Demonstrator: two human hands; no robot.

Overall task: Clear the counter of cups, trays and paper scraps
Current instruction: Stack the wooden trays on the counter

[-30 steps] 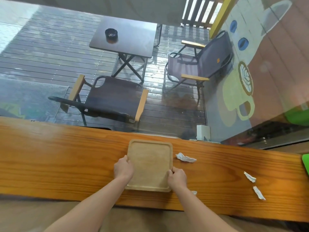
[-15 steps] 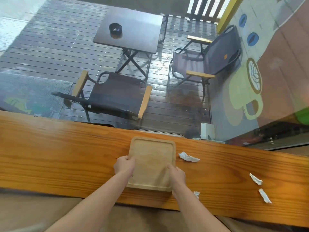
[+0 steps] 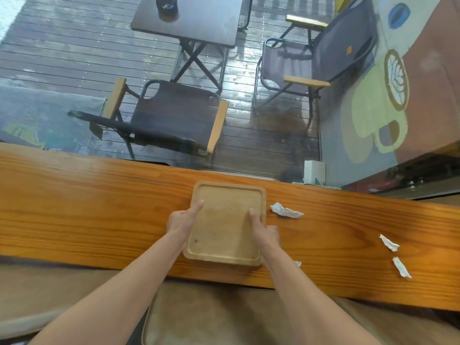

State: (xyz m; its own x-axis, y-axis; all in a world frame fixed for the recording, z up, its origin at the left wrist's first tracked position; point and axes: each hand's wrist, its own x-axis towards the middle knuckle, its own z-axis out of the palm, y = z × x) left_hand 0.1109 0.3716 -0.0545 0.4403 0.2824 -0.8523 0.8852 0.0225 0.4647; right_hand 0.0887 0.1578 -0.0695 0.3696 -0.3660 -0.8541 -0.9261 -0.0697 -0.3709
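A: From the head camera, where is the wooden tray [image 3: 225, 227]?

B: On the counter [image 3: 87, 207], with its near edge close to the counter's front edge and its far edge just short of the window side. I cannot tell whether it is resting or slightly raised.

A: And the hands?

B: The left hand [image 3: 180, 224] grips the tray's left rim and the right hand [image 3: 265, 232] grips its right rim. Each thumb lies on top, inside the rim.

A: Is there room at the sides?

B: A long stretch of counter wood runs to the left. To the right, a crumpled paper scrap [image 3: 286, 211] lies just beside the tray's far corner. A tiny scrap [image 3: 298, 263] shows by the right wrist. A far scrap [image 3: 389, 243] and a near scrap [image 3: 401, 267] lie well apart from the tray, towards the counter's front edge.
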